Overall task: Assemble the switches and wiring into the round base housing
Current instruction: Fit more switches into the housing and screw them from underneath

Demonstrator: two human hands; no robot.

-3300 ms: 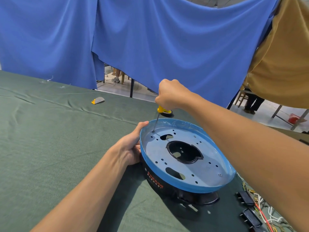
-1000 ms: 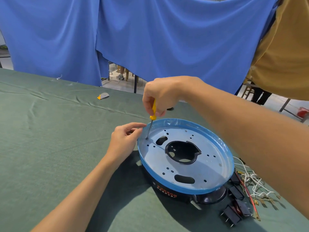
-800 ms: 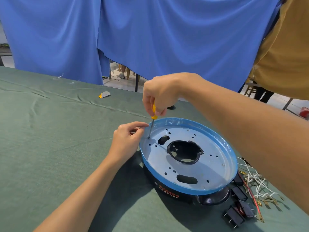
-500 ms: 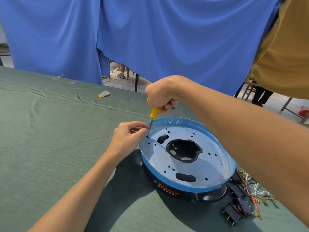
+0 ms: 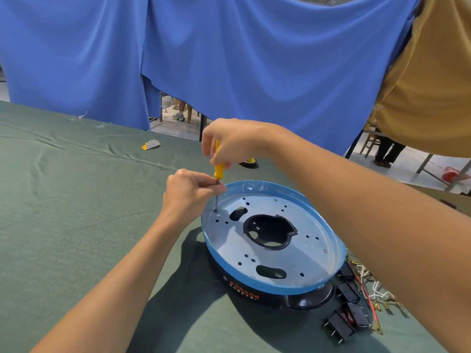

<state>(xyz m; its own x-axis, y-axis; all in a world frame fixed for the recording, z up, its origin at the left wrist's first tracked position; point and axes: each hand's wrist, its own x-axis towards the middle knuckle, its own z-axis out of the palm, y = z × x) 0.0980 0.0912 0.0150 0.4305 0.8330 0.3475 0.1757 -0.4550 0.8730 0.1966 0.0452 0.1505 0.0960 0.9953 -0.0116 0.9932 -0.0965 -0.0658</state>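
Observation:
The round base housing [image 5: 257, 295] is black with a blue-filmed rim and a grey metal plate with holes, standing at centre right on the table. My right hand [image 5: 233, 143] grips the yellow handle of a screwdriver [image 5: 218, 171], which stands nearly upright with its tip on the plate's far-left edge. My left hand [image 5: 187, 192] sits at the housing's left rim, its fingertips pinching the screwdriver's metal shaft. Black switches [image 5: 342, 321] and a bundle of red and white wiring [image 5: 373, 294] lie on the cloth to the right of the housing.
Green cloth [image 5: 76, 212] covers the table. A small grey and yellow item [image 5: 151, 144] lies far left near the back edge. A black and yellow roll [image 5: 248, 163] sits behind the housing. Blue curtains hang behind; a person's legs show at far right.
My left hand rose from the housing's rim to pinch the screwdriver shaft. My right hand has shifted its grip higher on the handle and stood the screwdriver more upright.

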